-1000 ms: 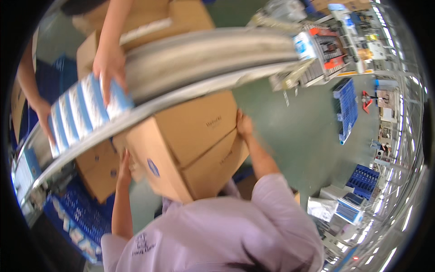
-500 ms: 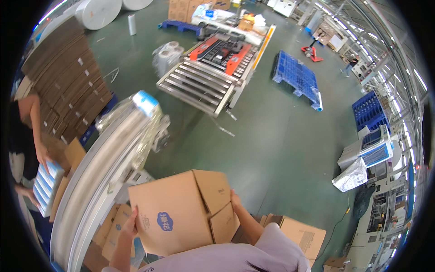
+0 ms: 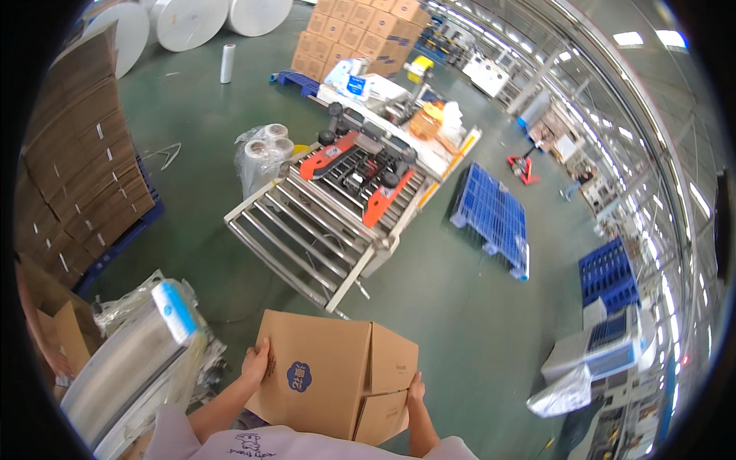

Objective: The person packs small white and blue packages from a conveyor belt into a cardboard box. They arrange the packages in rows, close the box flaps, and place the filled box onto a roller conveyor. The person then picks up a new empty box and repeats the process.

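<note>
A brown cardboard box (image 3: 326, 360) with a blue printed emblem is held up in front of my body, tilted so one face turns upward. My left hand (image 3: 255, 361) grips its left edge, thumb on the upper face. On the other end, my right hand (image 3: 415, 389) presses against the right edge; its fingertips are partly hidden. The box's end flaps on the right look folded in, with a seam between them. Ahead of the box stands a roller conveyor (image 3: 295, 238) with an orange-and-black taping machine (image 3: 360, 172) on it.
A curved metal chute (image 3: 123, 376) is at my lower left, beside a co-worker's arm (image 3: 38, 330). Flat cardboard stacks (image 3: 84, 169) rise at left. A blue pallet (image 3: 493, 218) lies right of the conveyor; stacked boxes (image 3: 356, 34) and wrapped rolls (image 3: 264, 157) are farther off.
I have moved forward with the box, so the conveyor is nearer and the chute now lies farther back at lower left. Both hands still hold the box.
</note>
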The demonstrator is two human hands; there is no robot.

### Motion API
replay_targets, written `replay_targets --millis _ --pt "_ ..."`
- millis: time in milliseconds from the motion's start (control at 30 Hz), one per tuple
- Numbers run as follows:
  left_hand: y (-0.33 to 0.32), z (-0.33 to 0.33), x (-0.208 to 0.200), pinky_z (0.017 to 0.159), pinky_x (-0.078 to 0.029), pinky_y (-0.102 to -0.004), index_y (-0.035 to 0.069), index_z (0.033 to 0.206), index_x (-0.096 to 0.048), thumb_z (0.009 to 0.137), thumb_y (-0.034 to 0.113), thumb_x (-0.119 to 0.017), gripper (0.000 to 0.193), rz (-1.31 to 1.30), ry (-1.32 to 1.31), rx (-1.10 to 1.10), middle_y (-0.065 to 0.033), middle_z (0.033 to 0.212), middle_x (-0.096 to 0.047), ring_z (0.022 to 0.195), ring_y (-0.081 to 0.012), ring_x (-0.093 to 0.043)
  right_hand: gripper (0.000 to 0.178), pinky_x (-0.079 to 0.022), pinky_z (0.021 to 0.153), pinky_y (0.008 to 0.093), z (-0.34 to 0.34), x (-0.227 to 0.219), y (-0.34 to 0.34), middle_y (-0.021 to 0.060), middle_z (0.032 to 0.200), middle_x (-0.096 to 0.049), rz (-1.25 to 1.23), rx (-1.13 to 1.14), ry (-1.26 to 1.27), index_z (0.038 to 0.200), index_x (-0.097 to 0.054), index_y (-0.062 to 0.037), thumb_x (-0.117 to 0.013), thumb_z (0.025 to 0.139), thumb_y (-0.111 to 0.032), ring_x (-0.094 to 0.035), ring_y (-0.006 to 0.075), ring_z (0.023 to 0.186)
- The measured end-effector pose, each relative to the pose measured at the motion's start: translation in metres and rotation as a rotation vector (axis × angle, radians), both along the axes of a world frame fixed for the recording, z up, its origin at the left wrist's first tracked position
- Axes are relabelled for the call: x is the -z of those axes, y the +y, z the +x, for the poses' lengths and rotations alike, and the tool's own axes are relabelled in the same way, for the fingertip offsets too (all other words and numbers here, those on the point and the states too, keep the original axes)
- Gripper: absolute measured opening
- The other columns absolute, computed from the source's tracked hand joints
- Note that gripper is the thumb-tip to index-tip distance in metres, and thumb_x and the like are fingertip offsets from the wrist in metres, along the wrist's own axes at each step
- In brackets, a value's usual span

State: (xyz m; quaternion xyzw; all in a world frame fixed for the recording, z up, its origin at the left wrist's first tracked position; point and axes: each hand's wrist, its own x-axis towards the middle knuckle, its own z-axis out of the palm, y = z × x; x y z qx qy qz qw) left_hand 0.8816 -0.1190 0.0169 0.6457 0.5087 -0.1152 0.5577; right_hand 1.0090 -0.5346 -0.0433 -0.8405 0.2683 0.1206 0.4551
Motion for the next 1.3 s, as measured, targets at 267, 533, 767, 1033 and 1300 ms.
replay_targets --millis 267,533,767,1033,1300 --pt "0.077 0.145 -0.016 0.092 -0.039 -0.0384 -0.009 0.120 -0.043 0.075 0.075 -0.037 0.096 -0.043 -0.121 -0.436 -0.0253 0.120 -0.050 0.113 -0.0339 -0.049 0.076 -0.042 0.084 0.0390 0.262 -0.062 0.165 0.0200 0.102 -0.061 -0.042 -0.245 -0.055 0.106 -0.058 0.0067 -0.032 0.087 -0.062 -0.057 0.0291 0.097" --pt "0.106 0.296 0.065 0.095 -0.037 -0.0357 -0.002 0.129 -0.038 0.074 0.080 -0.032 0.099 -0.268 -0.452 -1.055 -0.0166 0.122 -0.049 0.110 -0.0285 -0.049 0.076 -0.039 0.086 0.0481 0.552 -0.110 0.401 0.0319 0.100 -0.056 -0.342 -0.917 -0.364 0.098 -0.060 0.0066 -0.022 0.089 -0.058 -0.051 0.0444 0.102" --pt "0.102 0.402 0.001 0.099 -0.032 -0.0381 0.003 0.141 -0.009 0.082 0.040 -0.062 0.087 0.510 -0.364 -0.704 -0.0195 0.138 -0.031 0.123 -0.0310 -0.036 0.059 -0.046 0.081 0.0449 0.567 -0.081 0.537 0.0186 0.094 -0.061 -0.782 -1.080 -0.525 0.098 -0.056 0.0009 -0.030 0.091 -0.052 -0.059 0.0355 0.092" --pt "0.127 0.522 -0.006 0.090 -0.045 -0.0381 0.002 0.141 -0.006 0.079 0.017 -0.067 0.089 0.545 -0.393 -0.641 -0.0259 0.134 -0.030 0.116 -0.0355 -0.043 0.079 -0.011 0.110 0.0439 0.574 -0.084 0.513 0.0199 0.146 -0.016 -0.504 -1.638 -0.865 0.138 -0.023 0.0022 -0.042 0.085 -0.054 -0.010 0.0320 0.136" --pt "0.128 0.595 0.020 0.081 -0.048 -0.0340 0.004 0.140 -0.011 0.085 0.028 -0.060 0.078 0.724 -0.347 -0.475 -0.0222 0.124 -0.037 0.105 -0.0320 -0.051 0.075 -0.012 0.110 0.0456 0.629 -0.069 0.516 0.0202 0.145 -0.016 -0.465 -1.487 -0.899 0.137 -0.025 -0.0001 -0.048 0.084 -0.048 -0.010 0.0347 0.136"
